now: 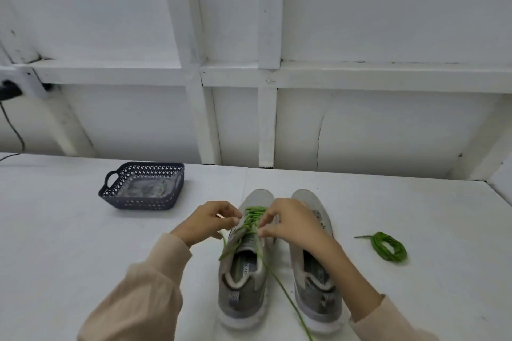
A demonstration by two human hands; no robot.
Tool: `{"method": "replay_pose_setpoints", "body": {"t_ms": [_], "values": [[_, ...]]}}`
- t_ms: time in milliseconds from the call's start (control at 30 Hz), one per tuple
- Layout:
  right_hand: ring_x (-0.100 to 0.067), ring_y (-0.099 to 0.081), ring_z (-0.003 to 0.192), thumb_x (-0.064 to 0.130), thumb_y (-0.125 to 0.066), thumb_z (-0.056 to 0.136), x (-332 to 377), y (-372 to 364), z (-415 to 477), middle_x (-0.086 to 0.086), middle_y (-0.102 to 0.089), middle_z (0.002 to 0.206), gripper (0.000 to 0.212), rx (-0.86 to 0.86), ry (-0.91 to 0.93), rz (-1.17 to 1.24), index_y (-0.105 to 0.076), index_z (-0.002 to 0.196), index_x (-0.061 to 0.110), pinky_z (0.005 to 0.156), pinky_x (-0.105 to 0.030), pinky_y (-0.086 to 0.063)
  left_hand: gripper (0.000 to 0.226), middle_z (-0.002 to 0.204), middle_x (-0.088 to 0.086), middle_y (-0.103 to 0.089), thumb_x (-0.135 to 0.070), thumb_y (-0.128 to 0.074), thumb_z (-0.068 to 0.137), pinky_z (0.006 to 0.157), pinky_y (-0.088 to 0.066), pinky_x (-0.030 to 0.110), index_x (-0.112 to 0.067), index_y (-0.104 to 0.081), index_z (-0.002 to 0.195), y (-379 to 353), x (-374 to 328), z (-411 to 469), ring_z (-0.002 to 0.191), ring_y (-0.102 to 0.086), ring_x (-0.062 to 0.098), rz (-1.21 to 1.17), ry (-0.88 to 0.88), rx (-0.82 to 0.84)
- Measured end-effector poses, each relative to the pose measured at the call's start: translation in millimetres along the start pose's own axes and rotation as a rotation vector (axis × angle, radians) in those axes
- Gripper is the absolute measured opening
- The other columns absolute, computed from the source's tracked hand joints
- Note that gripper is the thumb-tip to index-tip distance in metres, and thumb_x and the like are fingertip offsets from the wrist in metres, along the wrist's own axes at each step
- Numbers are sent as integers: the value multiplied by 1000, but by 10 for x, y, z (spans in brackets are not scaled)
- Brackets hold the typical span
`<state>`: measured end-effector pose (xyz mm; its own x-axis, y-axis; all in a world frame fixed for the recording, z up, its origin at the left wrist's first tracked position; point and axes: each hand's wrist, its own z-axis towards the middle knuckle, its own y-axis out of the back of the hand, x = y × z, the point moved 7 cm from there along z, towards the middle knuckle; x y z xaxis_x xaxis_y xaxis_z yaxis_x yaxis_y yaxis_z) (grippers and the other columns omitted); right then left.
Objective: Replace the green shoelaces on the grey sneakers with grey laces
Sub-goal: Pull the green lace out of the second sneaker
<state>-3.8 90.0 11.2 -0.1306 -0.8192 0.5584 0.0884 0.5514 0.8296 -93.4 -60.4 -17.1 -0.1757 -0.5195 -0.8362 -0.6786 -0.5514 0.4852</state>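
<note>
Two grey sneakers stand side by side on the white table, toes pointing away from me. The left sneaker (243, 266) still carries a green lace (253, 216) through its eyelets, with loose ends trailing toward me. My left hand (207, 220) pinches the lace at the shoe's left side. My right hand (288, 221) pinches it at the right side of the eyelets and partly covers the right sneaker (315, 271), which shows no lace. A coiled green lace (388, 246) lies on the table to the right.
A dark perforated basket (144, 185) sits at the back left, holding a clear bag whose contents look greyish. A white panelled wall rises behind the table. A black cable (13, 130) hangs at the far left.
</note>
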Motion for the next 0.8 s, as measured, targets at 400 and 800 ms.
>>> {"method": "replay_pose_setpoints", "body": {"t_ms": [400,800], "values": [[-16,-63,72,23,-58,88,55,-141,-75,3,-66,79,12,69,-80,88,-63,84,14,70,-39,-51,17,85,-10,-70,-39,-76,74,69,-54,30,-26,-69,84,-154,215,-206,78,-65,8,-3,-123,-163],[-9,-58,67,9,-67,86,-19,-163,-104,7,-62,71,11,83,-101,114,-64,81,19,66,-29,-52,41,137,-23,-42,-38,-44,96,102,-26,3,-32,-41,137,-556,240,-277,126,-36,-14,-214,-274,-159]]}}
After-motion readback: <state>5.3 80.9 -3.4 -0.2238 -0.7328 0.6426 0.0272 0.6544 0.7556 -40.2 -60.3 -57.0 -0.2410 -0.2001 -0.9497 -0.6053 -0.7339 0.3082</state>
